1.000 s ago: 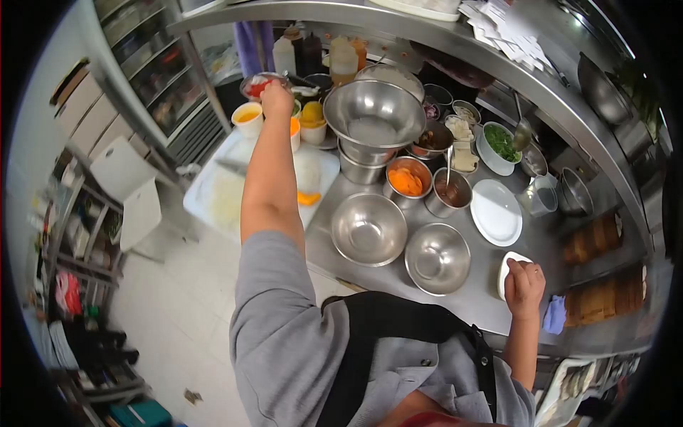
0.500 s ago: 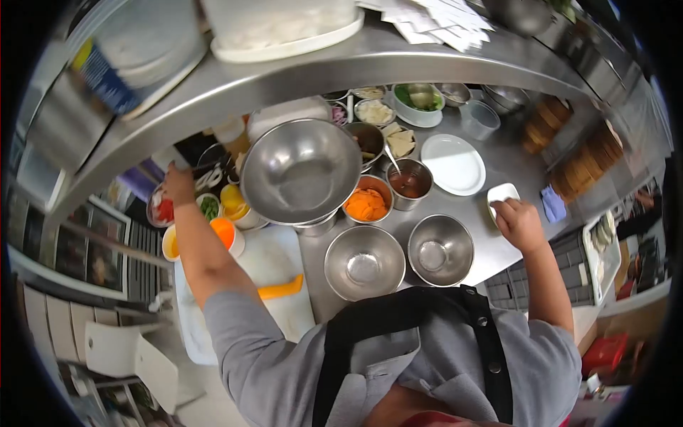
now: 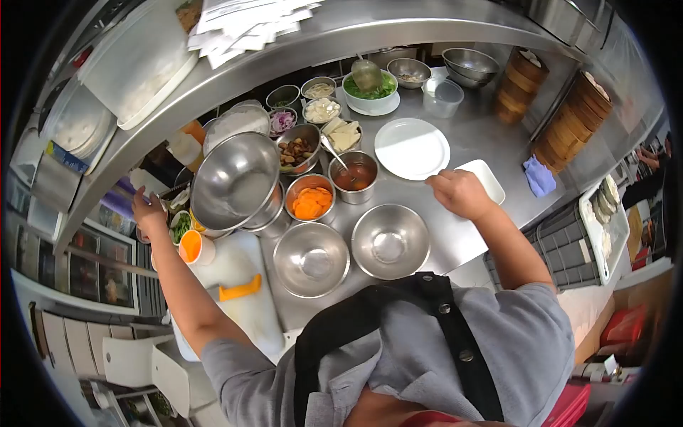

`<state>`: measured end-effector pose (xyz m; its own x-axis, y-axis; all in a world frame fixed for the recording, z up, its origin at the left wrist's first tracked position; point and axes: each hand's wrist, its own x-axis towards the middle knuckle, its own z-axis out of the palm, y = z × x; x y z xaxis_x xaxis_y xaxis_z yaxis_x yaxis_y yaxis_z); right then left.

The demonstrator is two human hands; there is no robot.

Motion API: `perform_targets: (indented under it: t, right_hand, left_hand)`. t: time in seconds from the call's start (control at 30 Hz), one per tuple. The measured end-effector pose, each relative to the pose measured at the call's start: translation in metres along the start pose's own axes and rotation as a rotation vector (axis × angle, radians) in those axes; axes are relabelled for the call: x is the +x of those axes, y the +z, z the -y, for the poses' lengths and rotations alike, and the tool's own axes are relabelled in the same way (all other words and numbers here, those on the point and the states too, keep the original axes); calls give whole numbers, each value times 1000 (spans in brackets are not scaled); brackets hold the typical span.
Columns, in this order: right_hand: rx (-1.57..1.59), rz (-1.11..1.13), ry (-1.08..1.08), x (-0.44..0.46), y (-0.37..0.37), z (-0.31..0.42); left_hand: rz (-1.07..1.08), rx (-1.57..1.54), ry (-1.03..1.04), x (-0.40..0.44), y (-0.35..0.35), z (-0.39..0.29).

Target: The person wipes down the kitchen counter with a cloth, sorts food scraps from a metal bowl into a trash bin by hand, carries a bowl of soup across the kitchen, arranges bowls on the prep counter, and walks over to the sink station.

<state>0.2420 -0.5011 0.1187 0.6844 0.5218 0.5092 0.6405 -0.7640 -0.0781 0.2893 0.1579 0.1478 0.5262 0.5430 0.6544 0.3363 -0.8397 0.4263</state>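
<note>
My left hand (image 3: 147, 212) reaches over the far left of the counter, its fingers apart, beside the tub of green vegetables (image 3: 181, 226) and above the cup of orange food (image 3: 196, 248). Whatever lies beneath it is mostly hidden. My right hand (image 3: 461, 193) is closed between the round white plate (image 3: 413, 149) and the small white dish (image 3: 486, 181); anything inside its fingers is hidden. Two bare steel bowls (image 3: 311, 260) (image 3: 390, 242) stand side by side near my body. A yellow-handled knife (image 3: 240, 287) rests on the white cutting board (image 3: 245, 324).
A large steel bowl (image 3: 236, 181) sits raised on a pot. Behind the bowls are pots of sliced carrot (image 3: 310, 203) and red sauce (image 3: 355, 176). Bamboo steamers (image 3: 573, 124) and a blue cloth (image 3: 539, 177) are at the right. A metal shelf (image 3: 341, 30) crosses above.
The head view has swung to the right. My right hand has moved left from over the small white dish toward the plate. My left hand has come off the tub with red food, and its fingers have spread.
</note>
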Motion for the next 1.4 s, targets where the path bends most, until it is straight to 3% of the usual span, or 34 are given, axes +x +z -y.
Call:
perform_targets:
  t: [0.17, 0.23, 0.47, 0.87, 1.23, 1.3, 1.37, 1.4]
  right_hand:
    - [153, 49, 20, -18, 13, -45]
    - [203, 40, 17, -28, 18, -58]
    - [267, 95, 7, -46, 25, -96]
    - [275, 102, -36, -51, 19, -114]
    - [277, 158, 17, -61, 19, -130]
    - [286, 151, 22, -62, 20, -134]
    - [303, 119, 13, -61, 20, -138]
    - [304, 119, 16, -59, 17, -141]
  left_hand:
    - [-223, -35, 91, -31, -57, -66]
    - [-293, -188, 191, -44, -67, -93]
    - [-248, -235, 285, -93, -83, -195]
    - [-201, -249, 284, -106, -81, -231]
    - [19, -468, 353, -135, -35, -309]
    - [203, -634, 263, -139, -25, -325]
    - [239, -708, 251, -144, -7, -340]
    - [327, -866, 143, -151, 0, -354]
